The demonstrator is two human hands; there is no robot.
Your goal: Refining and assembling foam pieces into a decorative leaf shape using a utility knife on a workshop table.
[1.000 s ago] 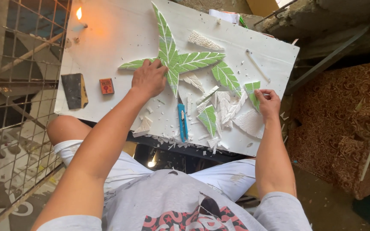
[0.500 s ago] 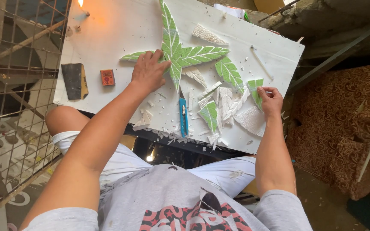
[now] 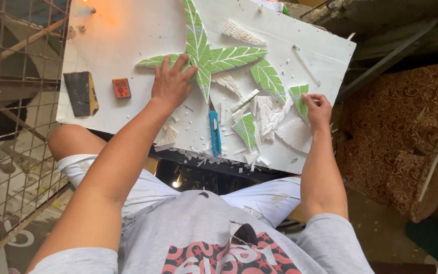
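Head view: left hand (image 3: 172, 86) has slid up, now flat and open on the green leaf cluster (image 3: 204, 56); right hand (image 3: 318, 109) stays clamped on a leaf piece (image 3: 298, 96) at centre right

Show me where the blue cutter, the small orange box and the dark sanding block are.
blue cutter (image 3: 215, 133), head view, middle of its handle
small orange box (image 3: 121, 88), head view, its top face
dark sanding block (image 3: 79, 93), head view, its black face

Flat white board (image 3: 122, 40) across the lap. On it: green-painted foam leaf star (image 3: 206, 58) far centre, blue utility knife (image 3: 215, 133) near. Black sanding block (image 3: 79, 94) and small orange box (image 3: 121, 88) left; white foam offcuts (image 3: 275, 119) right.
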